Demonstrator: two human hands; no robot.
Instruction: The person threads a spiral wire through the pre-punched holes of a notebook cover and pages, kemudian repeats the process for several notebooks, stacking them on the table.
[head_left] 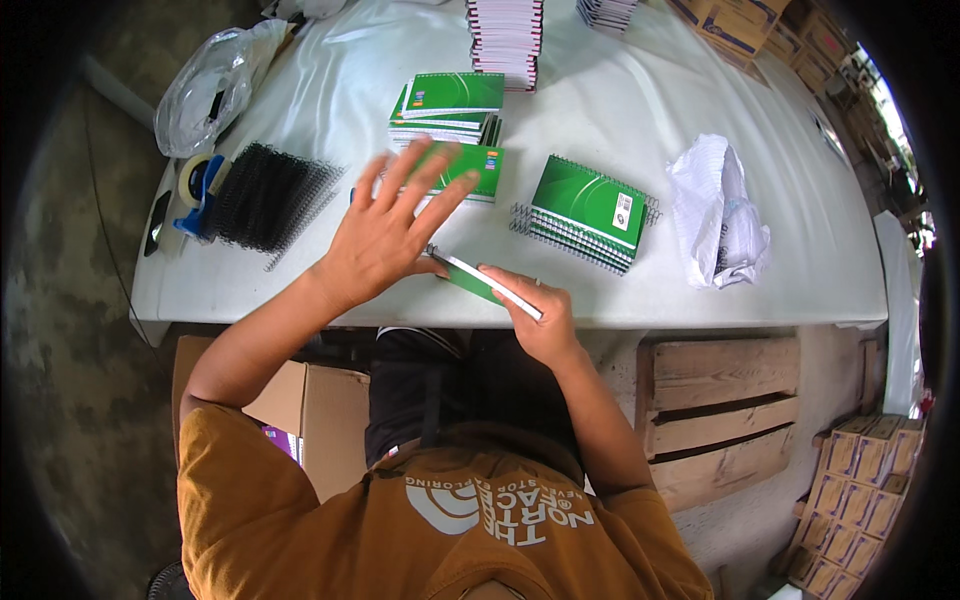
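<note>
My right hand (545, 318) grips a thin green notebook (485, 279) at its near end, tilted so its white page edge faces up. Fingers spread and slightly blurred, my left hand (385, 235) is open above the notebook's far end; whether its thumb touches the coil there I cannot tell. Just beyond the left fingers lies a green notebook (485, 180), partly covered by them. Behind it stands a pile of green notebooks (455, 92). To the right is a stack of green spiral notebooks (588, 205), with loose coil ends sticking out at its sides.
Black wire coils (270, 195) lie at the left beside a blue tape dispenser (203, 200). A clear plastic bag (222, 85) and a white plastic bag (715, 215) flank the table. A tall book stack (505, 45) stands far back. A cardboard box (335, 425) is below the table edge.
</note>
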